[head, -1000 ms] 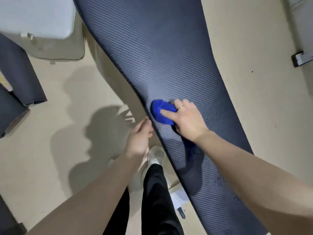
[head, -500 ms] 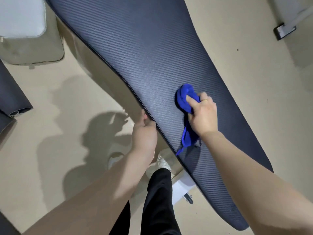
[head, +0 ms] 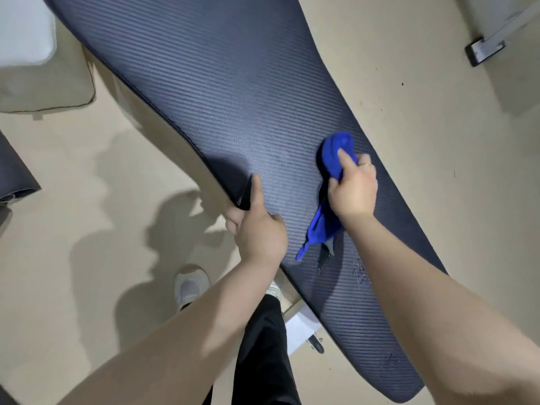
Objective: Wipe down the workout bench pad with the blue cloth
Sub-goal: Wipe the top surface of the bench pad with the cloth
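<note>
Right hand gripped the blue cloth mid-wipe near the pad's right edge, left hand clasping its left edge; next, I judged, came the droplets nearer the person.

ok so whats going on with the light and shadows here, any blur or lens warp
Head view: light from above and behind the person throws soft shadows onto the floor left of the bench pad; the left hand darkens the pad edge; droplets glint below the blue cloth gripped by the right hand; wide-angle warp bends the pad; little blur.
</note>
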Demonstrator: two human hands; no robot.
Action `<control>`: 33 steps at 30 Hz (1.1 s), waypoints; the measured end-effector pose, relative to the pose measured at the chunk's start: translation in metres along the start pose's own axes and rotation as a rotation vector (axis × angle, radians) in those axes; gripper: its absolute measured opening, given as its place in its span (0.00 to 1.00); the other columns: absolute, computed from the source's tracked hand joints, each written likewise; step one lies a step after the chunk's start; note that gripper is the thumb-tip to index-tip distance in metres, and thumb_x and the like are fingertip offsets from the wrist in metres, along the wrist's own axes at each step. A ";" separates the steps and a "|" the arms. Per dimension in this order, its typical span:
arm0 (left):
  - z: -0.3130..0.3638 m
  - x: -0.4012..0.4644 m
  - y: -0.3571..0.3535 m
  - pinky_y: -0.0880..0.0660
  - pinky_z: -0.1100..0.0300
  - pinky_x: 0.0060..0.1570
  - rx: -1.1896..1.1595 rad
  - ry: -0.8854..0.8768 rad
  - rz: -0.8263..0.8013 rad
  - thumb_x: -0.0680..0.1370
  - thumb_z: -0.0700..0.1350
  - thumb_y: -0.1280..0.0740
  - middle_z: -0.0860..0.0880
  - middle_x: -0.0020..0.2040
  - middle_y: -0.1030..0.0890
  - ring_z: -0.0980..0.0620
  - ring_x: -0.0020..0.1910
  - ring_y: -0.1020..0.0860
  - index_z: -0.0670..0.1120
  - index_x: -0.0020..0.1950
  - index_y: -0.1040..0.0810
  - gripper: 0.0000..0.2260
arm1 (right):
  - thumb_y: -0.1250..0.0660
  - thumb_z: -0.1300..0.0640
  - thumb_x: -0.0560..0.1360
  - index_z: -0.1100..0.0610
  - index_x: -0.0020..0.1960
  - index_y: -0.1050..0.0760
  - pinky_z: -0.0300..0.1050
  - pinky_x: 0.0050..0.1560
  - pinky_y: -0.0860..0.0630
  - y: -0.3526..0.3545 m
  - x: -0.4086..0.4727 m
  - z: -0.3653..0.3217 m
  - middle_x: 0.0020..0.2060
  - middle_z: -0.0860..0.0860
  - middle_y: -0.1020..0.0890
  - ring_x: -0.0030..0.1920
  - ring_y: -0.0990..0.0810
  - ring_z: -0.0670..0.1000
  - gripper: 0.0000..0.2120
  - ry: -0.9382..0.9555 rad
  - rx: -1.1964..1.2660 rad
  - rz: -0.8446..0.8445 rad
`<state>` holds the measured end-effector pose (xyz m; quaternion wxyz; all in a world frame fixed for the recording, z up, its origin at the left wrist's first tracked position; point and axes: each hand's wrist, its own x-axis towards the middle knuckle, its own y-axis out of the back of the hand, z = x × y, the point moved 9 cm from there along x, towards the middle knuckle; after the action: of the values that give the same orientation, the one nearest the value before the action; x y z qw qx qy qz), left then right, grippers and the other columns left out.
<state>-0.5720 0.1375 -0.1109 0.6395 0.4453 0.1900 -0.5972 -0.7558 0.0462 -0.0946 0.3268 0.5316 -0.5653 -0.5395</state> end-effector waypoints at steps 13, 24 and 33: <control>0.006 0.004 -0.013 0.41 0.47 0.69 0.339 0.066 0.160 0.70 0.56 0.28 0.32 0.72 0.50 0.36 0.69 0.43 0.62 0.75 0.56 0.45 | 0.36 0.64 0.66 0.55 0.59 0.25 0.54 0.51 0.27 0.007 0.055 0.007 0.51 0.62 0.27 0.50 0.27 0.64 0.21 0.166 0.018 0.003; 0.003 0.010 -0.013 0.43 0.44 0.69 0.379 0.092 0.183 0.70 0.56 0.28 0.33 0.72 0.49 0.37 0.69 0.43 0.63 0.75 0.56 0.44 | 0.33 0.65 0.63 0.54 0.58 0.24 0.53 0.45 0.27 0.008 0.042 -0.020 0.48 0.62 0.25 0.45 0.25 0.64 0.24 0.491 -0.092 -0.069; 0.002 0.007 -0.014 0.44 0.44 0.70 0.357 0.069 0.176 0.70 0.55 0.29 0.33 0.72 0.49 0.36 0.69 0.42 0.63 0.75 0.56 0.44 | 0.31 0.65 0.58 0.55 0.54 0.23 0.50 0.39 0.26 -0.007 -0.007 -0.036 0.45 0.62 0.24 0.41 0.23 0.63 0.24 0.502 -0.077 -0.105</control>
<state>-0.5843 0.1329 -0.1201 0.5931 0.5869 0.0632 -0.5475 -0.7180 0.0447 -0.0928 0.4483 0.6646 -0.4170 -0.4283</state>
